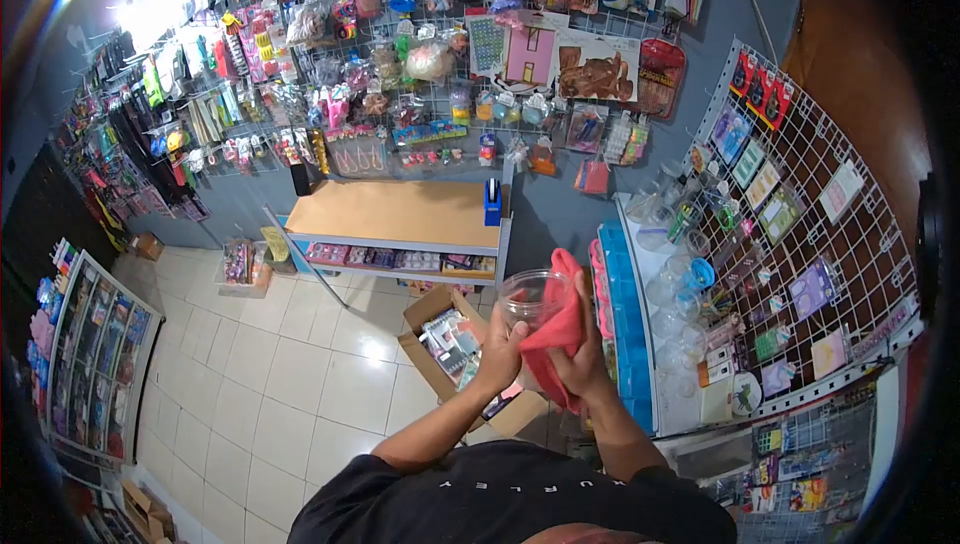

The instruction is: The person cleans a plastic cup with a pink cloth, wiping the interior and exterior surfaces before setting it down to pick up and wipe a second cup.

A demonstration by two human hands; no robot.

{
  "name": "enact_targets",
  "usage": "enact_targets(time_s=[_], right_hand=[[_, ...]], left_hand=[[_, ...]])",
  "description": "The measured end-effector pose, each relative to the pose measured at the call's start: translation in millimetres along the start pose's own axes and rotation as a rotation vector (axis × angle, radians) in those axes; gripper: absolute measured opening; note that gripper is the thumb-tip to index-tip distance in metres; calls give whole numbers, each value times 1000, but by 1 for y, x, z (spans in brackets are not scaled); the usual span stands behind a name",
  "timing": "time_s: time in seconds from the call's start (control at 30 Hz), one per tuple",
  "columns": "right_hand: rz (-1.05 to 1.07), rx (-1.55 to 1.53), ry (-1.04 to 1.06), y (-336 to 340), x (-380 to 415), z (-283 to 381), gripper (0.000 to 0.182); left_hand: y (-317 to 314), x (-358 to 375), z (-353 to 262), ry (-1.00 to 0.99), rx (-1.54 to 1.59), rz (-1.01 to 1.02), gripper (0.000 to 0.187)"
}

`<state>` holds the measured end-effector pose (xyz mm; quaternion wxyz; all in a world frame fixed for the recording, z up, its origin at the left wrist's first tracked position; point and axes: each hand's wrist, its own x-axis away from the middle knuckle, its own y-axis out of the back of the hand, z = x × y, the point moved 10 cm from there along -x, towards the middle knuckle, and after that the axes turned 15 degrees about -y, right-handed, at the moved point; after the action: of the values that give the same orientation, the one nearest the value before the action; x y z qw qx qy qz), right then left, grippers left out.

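A clear plastic jar point(530, 294) is held up in front of my chest, its round rim facing up and away. My left hand point(501, 349) is wrapped round the jar's left side, thumb across the front. A red cloth point(553, 336) lies against the jar's right side and hangs down below it. My right hand point(586, 349) grips the cloth and presses it on the jar; some of its fingers are hidden behind the fabric.
An open cardboard box point(430, 316) of packaged goods stands on the tiled floor below. To the right, a white counter point(640, 274) carries several clear jars point(672, 319) beside a wire grid point(800, 234). Ahead is a wooden-topped table point(390, 212) with a blue tape dispenser point(492, 204).
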<state>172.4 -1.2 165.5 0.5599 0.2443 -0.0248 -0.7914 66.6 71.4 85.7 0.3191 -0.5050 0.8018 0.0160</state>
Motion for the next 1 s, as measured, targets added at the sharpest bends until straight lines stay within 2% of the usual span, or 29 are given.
enact_targets(time_s=[0.1, 0.13, 0.23, 0.27, 0.37, 0.4, 0.5, 0.53, 0.63, 0.67, 0.73, 0.77, 0.8, 0.9, 0.93, 1.0], right_hand=[[-16, -121, -50, 17, -4, -18, 63], [-95, -185, -49, 28, -6, -17, 47], [-104, -661, -328, 21, -2, -92, 46], [-99, -693, -360, 20, 2, -97, 46], [-99, -382, -213, 23, 7, -70, 46], [-58, -394, -303, 19, 10, -83, 49], [-32, -15, -106, -1, 23, -57, 62], [-61, 109, -49, -6, 23, -30, 84], [-51, 375, -46, -15, 25, -1, 95], [-27, 412, -62, -17, 20, 6, 104], [4, 494, -41, -17, 13, 18, 104], [15, 536, -31, -16, 10, 22, 104], [58, 522, -81, -14, 6, 18, 98], [13, 200, 23, -4, -2, 1, 91], [-1, 43, -50, 1, -5, -8, 81], [135, -93, -263, -12, -3, -59, 78]], left_hand=[[-10, 2, -9, -39, 100, 15, 69], [-14, 6, -9, 32, 158, 6, 74], [-19, 5, -9, -6, 215, -22, 75], [-17, 4, -7, -8, 196, -18, 72], [-6, 6, 9, 72, 188, -60, 81], [-1, 7, 14, 87, 219, -106, 73], [14, 4, 29, 174, 223, -234, 64], [13, 3, 25, 176, 206, -233, 59], [16, 1, 43, 128, 91, -165, 53], [15, 5, 46, 159, -4, -110, 51], [11, 11, 45, 222, -192, 4, 47], [8, 14, 47, 194, -72, -14, 44], [2, 16, 45, 168, 51, -28, 42], [6, 21, 45, 204, 238, -281, 53], [7, 12, 24, 126, 42, -162, 54], [11, 14, 23, 187, 107, -227, 54]])
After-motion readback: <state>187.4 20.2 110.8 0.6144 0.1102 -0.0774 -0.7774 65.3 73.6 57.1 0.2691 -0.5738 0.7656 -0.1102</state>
